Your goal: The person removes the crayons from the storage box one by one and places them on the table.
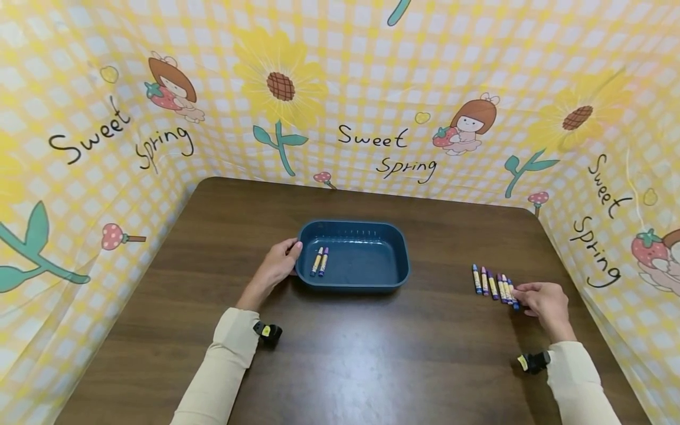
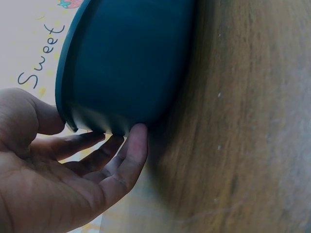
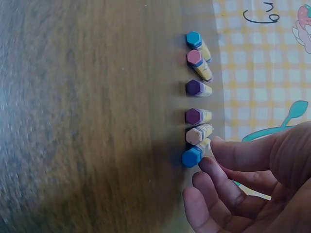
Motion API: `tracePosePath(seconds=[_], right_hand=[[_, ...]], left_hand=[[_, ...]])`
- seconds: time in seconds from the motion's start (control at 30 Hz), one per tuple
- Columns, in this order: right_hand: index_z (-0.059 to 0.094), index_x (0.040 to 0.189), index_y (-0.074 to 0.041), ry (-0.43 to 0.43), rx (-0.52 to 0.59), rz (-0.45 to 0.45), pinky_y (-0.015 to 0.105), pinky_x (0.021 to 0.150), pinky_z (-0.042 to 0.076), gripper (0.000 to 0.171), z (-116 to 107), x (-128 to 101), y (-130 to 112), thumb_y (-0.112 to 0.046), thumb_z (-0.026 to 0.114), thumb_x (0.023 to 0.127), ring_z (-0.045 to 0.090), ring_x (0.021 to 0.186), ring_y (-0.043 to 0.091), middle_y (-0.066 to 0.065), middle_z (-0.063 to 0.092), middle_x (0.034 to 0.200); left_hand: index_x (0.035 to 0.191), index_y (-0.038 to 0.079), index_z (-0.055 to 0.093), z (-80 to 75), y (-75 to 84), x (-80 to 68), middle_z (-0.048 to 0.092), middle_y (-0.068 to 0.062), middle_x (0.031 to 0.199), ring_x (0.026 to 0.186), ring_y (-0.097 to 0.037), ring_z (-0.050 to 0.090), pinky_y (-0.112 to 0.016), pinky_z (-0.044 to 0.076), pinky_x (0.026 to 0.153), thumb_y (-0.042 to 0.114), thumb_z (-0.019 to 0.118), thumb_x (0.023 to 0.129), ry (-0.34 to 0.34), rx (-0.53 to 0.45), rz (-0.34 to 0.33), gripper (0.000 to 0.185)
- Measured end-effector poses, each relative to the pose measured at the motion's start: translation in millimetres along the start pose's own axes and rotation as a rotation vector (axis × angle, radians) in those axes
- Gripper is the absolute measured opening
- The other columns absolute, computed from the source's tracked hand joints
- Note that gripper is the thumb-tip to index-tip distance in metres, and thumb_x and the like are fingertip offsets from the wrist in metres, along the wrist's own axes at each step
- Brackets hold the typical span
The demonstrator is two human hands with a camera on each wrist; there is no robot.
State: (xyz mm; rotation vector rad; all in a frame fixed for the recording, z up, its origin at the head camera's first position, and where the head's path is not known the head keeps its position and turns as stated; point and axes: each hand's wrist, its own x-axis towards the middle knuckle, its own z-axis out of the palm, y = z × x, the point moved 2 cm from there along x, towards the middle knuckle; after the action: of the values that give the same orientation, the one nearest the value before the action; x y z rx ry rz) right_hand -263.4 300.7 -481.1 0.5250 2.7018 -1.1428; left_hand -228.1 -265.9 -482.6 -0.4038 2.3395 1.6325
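A dark blue rectangular tray (image 1: 353, 288) stands near the middle of the table, with two crayons (image 1: 319, 262) lying side by side at its left end. My left hand (image 1: 280, 260) grips the tray's left side; in the left wrist view the thumb is over the rim and the fingers press the outer wall. At the right, my right hand (image 1: 544, 301) pinches a blue crayon (image 3: 192, 157) between thumb and forefinger, at the near end of a row of several crayons (image 1: 491, 284). A pale crayon (image 3: 194, 135) lies against the blue one.
The brown wooden table (image 1: 340, 348) has a yellow checked cloth (image 1: 350, 88) hanging behind it and along both sides. Purple (image 3: 193, 116), pink (image 3: 194, 58) and blue-ended crayons make up the rest of the row.
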Motion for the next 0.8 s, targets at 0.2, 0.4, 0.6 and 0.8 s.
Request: tracePosePath(seconds=[0.2,0.4,0.6,0.8], right_hand=[[0.064,0.118,0.016,0.026,0.144,-0.008,0.027,0.060,0.060,0.036,-7.2,-5.2,-2.9,-0.011,0.069,0.095,0.063,0.064,-0.001,-0.014,0.067,0.070],[0.062,0.122,0.012,0.003,0.325,-0.063,0.028,0.069,0.062,0.038,-6.5,-10.7,-19.1,-0.012,0.071,0.095,0.066,0.073,-0.002,-0.022,0.064,0.077],[0.069,0.109,0.003,-0.061,0.457,-0.127,0.028,0.072,0.062,0.019,0.9,-15.5,-37.8,-0.008,0.073,0.093,0.069,0.077,0.000,-0.017,0.070,0.079],[0.072,0.105,-0.001,-0.134,0.493,-0.180,0.028,0.073,0.062,0.016,13.2,-18.4,-60.0,-0.011,0.075,0.093,0.070,0.077,0.001,-0.013,0.073,0.082]], left_hand=[[0.160,0.004,0.028,1.0,2.0,-1.5,0.047,-0.022,0.150,0.118,-0.033,0.059,-0.046,0.054,0.102,0.036,0.035,0.112,-0.006,-0.007,0.003,0.058],[0.158,0.002,0.031,0.7,1.2,-0.5,0.049,-0.024,0.146,0.116,-0.033,0.061,-0.044,0.057,0.097,0.033,0.036,0.112,0.002,-0.005,0.046,0.056],[0.157,0.000,0.032,1.5,1.0,0.0,0.051,-0.026,0.144,0.115,-0.033,0.062,-0.043,0.059,0.093,0.032,0.037,0.112,0.008,-0.010,0.059,0.055],[0.157,0.002,0.032,1.5,0.7,-0.2,0.050,-0.024,0.146,0.116,-0.033,0.061,-0.044,0.058,0.094,0.033,0.036,0.112,0.013,-0.009,0.050,0.056]])
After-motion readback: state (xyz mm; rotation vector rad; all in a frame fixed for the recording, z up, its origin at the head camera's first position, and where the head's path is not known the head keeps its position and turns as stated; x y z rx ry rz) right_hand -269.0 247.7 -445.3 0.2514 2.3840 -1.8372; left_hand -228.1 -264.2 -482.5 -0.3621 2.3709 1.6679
